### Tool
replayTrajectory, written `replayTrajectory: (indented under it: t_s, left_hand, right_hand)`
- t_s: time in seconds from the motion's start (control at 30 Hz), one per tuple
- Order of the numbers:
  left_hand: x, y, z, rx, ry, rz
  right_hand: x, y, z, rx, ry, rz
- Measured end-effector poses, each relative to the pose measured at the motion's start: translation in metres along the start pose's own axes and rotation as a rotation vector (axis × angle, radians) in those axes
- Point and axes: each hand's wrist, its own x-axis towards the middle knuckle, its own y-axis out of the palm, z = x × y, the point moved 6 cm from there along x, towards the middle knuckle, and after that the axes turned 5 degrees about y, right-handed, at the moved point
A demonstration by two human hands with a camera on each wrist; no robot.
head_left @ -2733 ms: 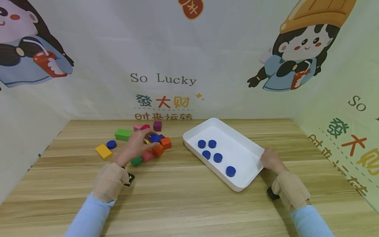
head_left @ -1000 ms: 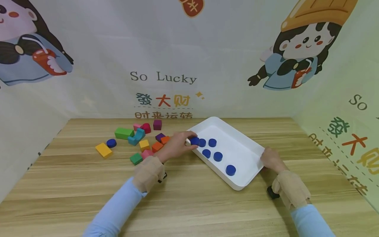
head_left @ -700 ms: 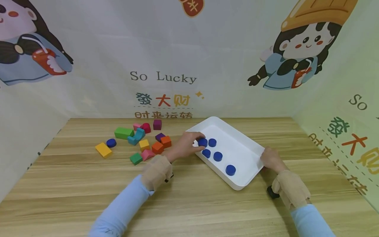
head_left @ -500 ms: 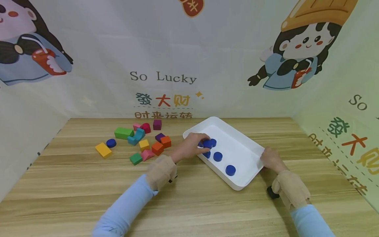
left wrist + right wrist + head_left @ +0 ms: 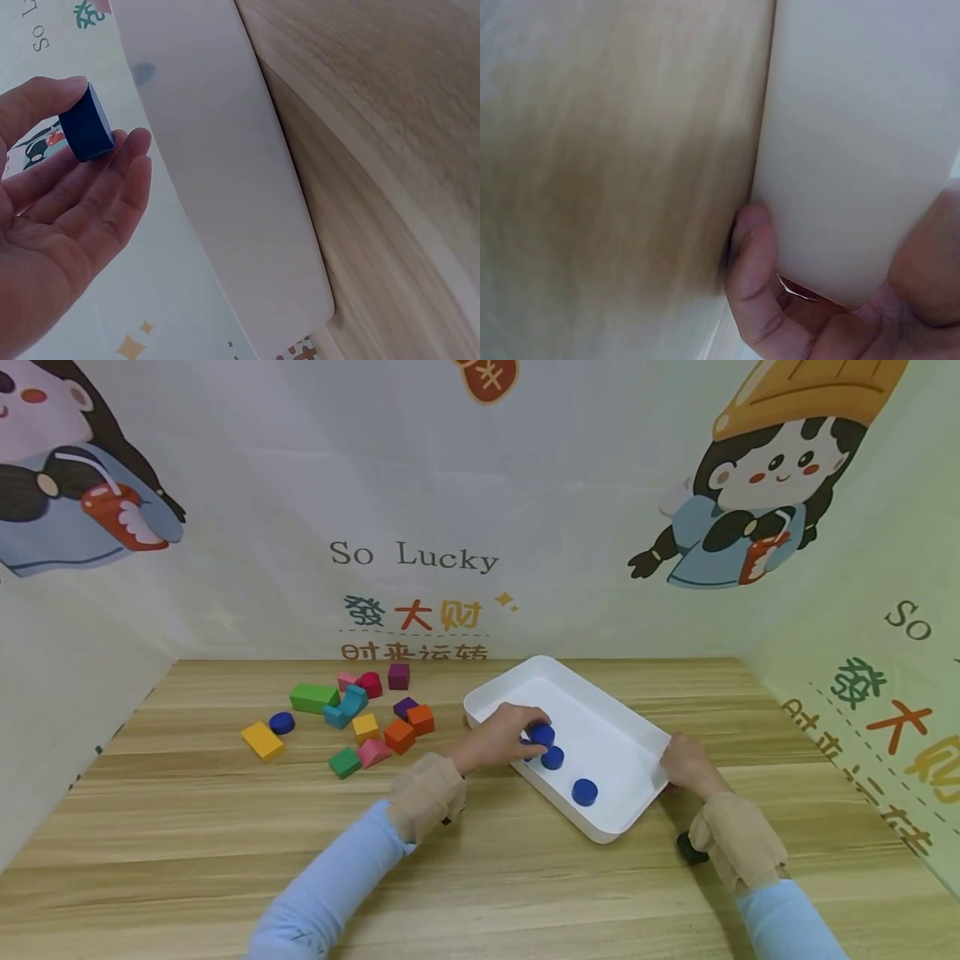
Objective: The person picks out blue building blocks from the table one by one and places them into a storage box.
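Note:
My left hand pinches a blue disc block between thumb and fingers, over the left part of a white tray. In the left wrist view the same blue disc is held above the tray's outer wall. More blue discs lie on the tray floor, one near the front and another just below the held one; the left hand hides others. My right hand grips the tray's right corner, its curled fingers at the underside in the right wrist view.
Left of the tray lies a loose group of coloured blocks: a green block, a teal curved block, an orange cube, a yellow block and several others. A lone blue disc sits among them. A printed cloth hangs behind.
My left hand has gone from the block group to the tray, carrying a blue disc, and lately moved farther right and nearer over it. My right hand stays on the tray corner.

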Motion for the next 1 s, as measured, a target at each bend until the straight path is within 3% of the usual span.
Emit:
replayTrajectory:
  t_s: [0.2, 0.63, 1.0]
  left_hand:
    - [0.004, 0.008, -0.004, -0.001, 0.01, 0.047]
    - [0.012, 0.022, -0.01, 0.023, 0.006, 0.134]
    - [0.016, 0.032, -0.011, 0.011, -0.049, 0.203]
  right_hand:
    - [-0.002, -0.004, 0.002, -0.012, -0.003, -0.008]
    - [0.005, 0.009, -0.003, -0.039, -0.016, -0.026]
    - [0.006, 0.011, -0.001, -0.05, -0.014, -0.008]
